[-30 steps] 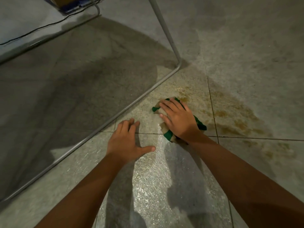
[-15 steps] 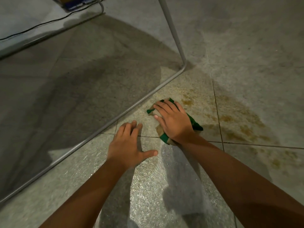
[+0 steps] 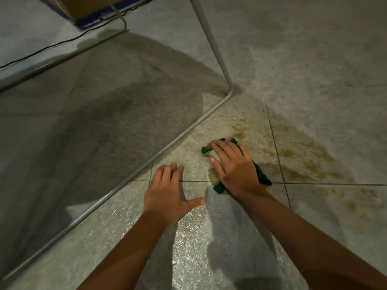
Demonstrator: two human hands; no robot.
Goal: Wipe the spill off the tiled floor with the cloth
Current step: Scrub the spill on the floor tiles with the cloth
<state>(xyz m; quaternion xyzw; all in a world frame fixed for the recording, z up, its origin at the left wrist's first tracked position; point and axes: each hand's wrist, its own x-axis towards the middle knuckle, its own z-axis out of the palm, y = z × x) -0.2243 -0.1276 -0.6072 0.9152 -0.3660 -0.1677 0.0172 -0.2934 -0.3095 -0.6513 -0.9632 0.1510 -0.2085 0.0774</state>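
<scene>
One crumpled green-and-tan cloth [image 3: 261, 176] is lying centre-right of the frame, pinned under the flat, straight-fingered right hand [image 3: 234, 168].
Likely soft, light and soaked, it is handling best under a flat palm. The left hand [image 3: 167, 195], spread loose, is bracing on the grey tiled floor [image 3: 314, 59]. Rightward the brown spill [image 3: 310, 162] is leaving open room, while the grey metal tube frame [image 3: 167, 151] is hemming the left.

One head-worn wide-angle camera looks forward and steeply down, close over the tiled floor [image 3: 303, 65].

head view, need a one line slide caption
Right hand presses a crumpled green-and-tan cloth by a brown spill; left hand rests flat on grey tiled floor.
</scene>
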